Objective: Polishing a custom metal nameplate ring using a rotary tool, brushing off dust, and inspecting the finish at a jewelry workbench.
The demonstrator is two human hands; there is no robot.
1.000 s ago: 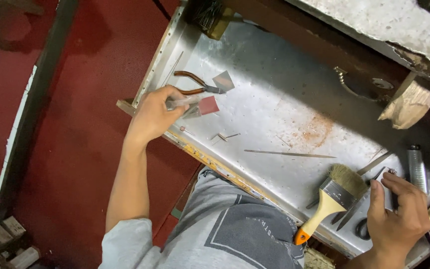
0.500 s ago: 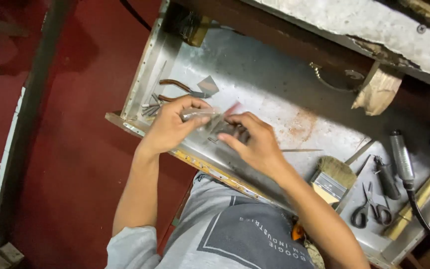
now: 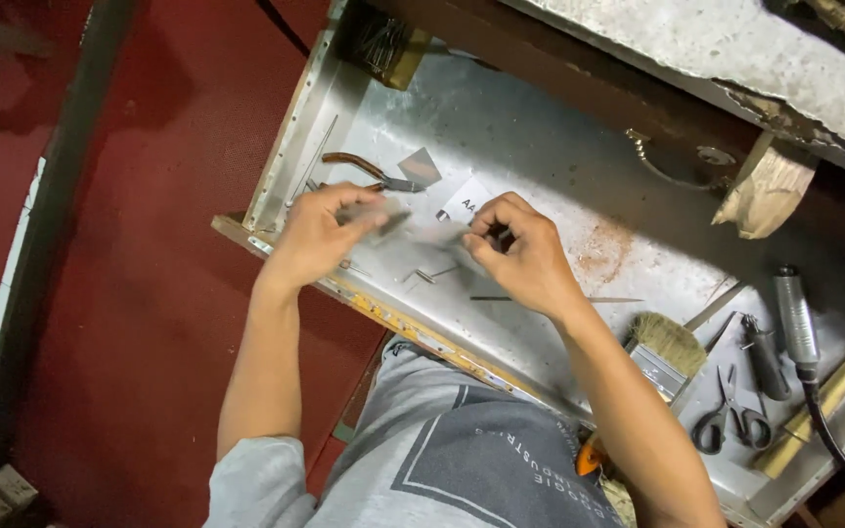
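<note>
Item: small flat pale piece, blurred, kind not discernible. Location: just above the metal-clad counter, between the two hands, near its left front edge. Apparently held at both ends so it can be worked on or examined close up.

Left hand: fingers curled nearly closed, tips pinching a small grey piece at the left end of the item; exact contact smeared by blur. Wrist resting at the counter's front lip, likely for steadiness.

Right hand: fingers bent tight, tips drawn together at the right end of the item; a small dark thing inside the curl, too small to identify.

Adjacent, on the counter:
- Pliers with brown handles, lying flat just behind the left hand, within reach.
- Grey triangular scrap, touching the pliers' nose.
- White paper slip, behind the hands, partly covered.
- Short metal pins, loose, just in front of the hands.
- Thin long rod, beside the right wrist.

Farther right, well apart, grouped as a parked tool set:
- Flat paintbrush, bristles pointing away, handle under the right forearm.
- Scissors, closed.
- Rotary handpiece with black cord.
- Brass-coloured bar along the edge.

Rear: wooden block and wire hook by the back wall.
</note>
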